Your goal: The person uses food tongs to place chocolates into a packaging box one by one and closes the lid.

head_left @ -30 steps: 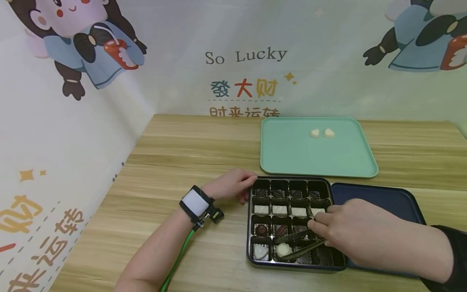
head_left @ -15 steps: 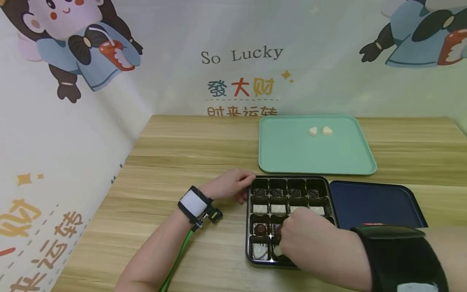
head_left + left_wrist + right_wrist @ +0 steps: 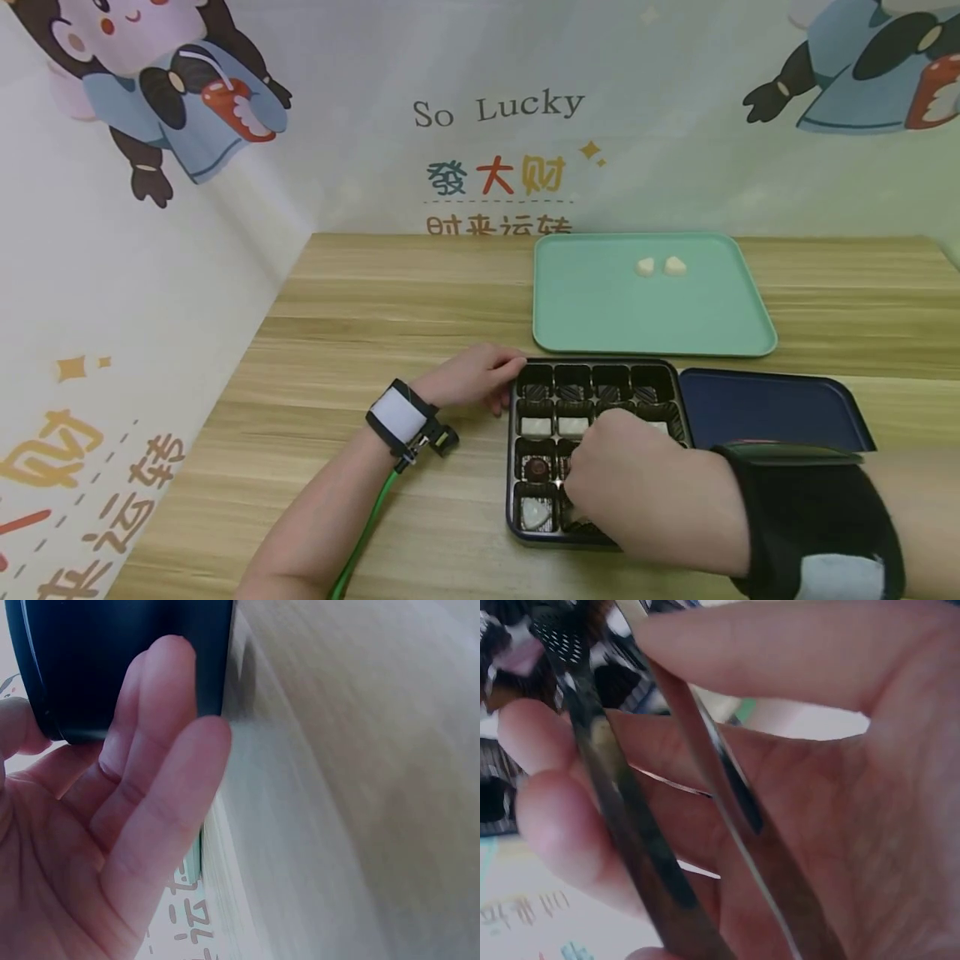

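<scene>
My right hand is over the front of a dark chocolate box, hiding several of its compartments. In the right wrist view, this hand grips metal tongs with a perforated tip. Their tips are among the compartments; whether they hold a piece is hidden. A white heart-shaped chocolate lies in the front left compartment, with a dark round chocolate behind it. My left hand rests at the box's back left corner, thumb on the rim and fingers extended along the outer wall.
Behind the box lies a mint-green tray with two small white chocolates near its back. A dark blue lid lies to the right of the box. A green cable runs along the left forearm.
My right hand has moved left and turned over above the box, so the tongs no longer show in the head view. The left hand stays at the corner.
</scene>
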Demonstrator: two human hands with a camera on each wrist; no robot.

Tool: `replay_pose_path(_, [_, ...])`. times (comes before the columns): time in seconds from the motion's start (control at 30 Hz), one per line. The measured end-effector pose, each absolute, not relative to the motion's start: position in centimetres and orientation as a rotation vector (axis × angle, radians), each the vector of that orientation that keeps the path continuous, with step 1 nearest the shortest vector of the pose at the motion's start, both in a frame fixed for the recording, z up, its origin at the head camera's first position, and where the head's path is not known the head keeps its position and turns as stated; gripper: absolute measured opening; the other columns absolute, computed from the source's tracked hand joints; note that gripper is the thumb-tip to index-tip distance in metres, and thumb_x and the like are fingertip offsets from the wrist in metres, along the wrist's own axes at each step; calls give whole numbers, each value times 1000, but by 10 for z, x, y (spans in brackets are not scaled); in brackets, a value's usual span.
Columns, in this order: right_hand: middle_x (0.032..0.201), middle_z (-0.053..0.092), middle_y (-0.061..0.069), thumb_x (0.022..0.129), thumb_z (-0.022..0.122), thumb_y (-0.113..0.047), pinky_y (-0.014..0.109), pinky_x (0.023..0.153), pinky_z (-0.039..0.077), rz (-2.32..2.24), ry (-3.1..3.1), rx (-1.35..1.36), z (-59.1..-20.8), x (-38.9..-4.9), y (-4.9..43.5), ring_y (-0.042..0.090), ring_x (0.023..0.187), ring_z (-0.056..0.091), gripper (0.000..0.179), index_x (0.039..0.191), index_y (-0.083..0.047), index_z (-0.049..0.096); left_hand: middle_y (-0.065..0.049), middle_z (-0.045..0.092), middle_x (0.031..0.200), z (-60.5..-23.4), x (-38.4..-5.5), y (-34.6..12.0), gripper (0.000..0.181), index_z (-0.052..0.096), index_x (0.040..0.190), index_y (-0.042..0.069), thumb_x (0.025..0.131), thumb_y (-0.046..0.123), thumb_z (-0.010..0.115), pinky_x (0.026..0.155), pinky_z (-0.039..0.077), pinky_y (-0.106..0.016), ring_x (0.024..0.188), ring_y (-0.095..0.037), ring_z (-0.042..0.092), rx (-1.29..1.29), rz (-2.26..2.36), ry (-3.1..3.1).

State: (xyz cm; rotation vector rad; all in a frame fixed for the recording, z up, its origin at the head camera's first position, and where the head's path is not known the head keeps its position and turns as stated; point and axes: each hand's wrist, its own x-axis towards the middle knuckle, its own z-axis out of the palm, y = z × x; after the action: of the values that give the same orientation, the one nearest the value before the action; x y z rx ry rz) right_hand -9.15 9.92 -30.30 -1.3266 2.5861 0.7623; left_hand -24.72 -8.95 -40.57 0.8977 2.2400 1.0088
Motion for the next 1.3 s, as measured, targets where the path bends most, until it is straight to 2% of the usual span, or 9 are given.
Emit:
replay_pose_path(0.1, [55,42,-10,71,77,-21,27,41,37,546,2640,-1285,-289,-97,124,10,46,39,27,60,-22,52,-6,60,65,-404,-249,-90,33,50,78,6,107,19,39,55,56,-30,55,-19,63,914,1016,2243])
replay_pose_path(0.2, [70,57,-10,78,75,-22,32,47,47,290,2693,-1216,-280,-107,158,11,56,52,9,80,-18,66,-6,60,64,-405,-249,-91,34,48,76,7,107,19,39,56,56,-30,54,-20,63,936,1021,2238])
replay_pose_path(0.37, [106,68,3,92,68,-26,34,61,54,-166,2764,-929,-281,-143,208,9,75,64,42,126,-3,61,-4,61,63,-408,-246,-92,34,51,77,8,107,18,39,57,55,-29,54,-19,63,960,1009,2232])
replay_pose_path(0.47, [106,67,10,95,65,-19,33,57,51,-278,2866,-767,-290,-171,235,10,71,62,45,130,6,54,-3,61,62,-409,-244,-94,34,51,77,8,107,18,39,57,53,-28,53,-19,63,957,1001,2242])
replay_pose_path(0.63, [104,63,31,99,55,-13,38,56,45,-257,2956,-518,-307,-215,279,28,75,64,48,133,18,42,-4,61,64,-410,-243,-95,34,51,77,8,107,20,39,57,54,-29,54,-19,63,930,1008,2242])
replay_pose_path(0.83, [82,60,24,100,50,-16,39,56,40,-210,2938,-311,-323,-247,315,25,63,54,46,125,22,45,-5,60,66,-410,-246,-93,35,52,78,8,107,21,39,58,56,-31,55,-19,63,925,1022,2237])
replay_pose_path(1.07, [119,54,40,99,52,-19,58,79,48,-125,2932,-297,-341,-256,317,50,98,58,49,126,21,46,-6,60,66,-410,-246,-92,35,52,79,8,107,22,38,57,56,-30,56,-19,63,925,1014,2231])
replay_pose_path(1.17, [118,55,38,98,51,-18,57,77,49,-99,2947,-315,-344,-259,314,49,97,59,46,126,19,48,-6,60,66,-408,-246,-93,34,52,79,7,107,22,38,57,56,-30,56,-19,63,923,1013,2234])
replay_pose_path(1.3, [93,63,27,97,50,-15,44,62,47,-102,2967,-329,-343,-262,307,32,74,60,36,117,15,55,-6,60,66,-406,-245,-94,34,51,78,7,107,20,39,57,56,-30,56,-19,63,915,1017,2234])
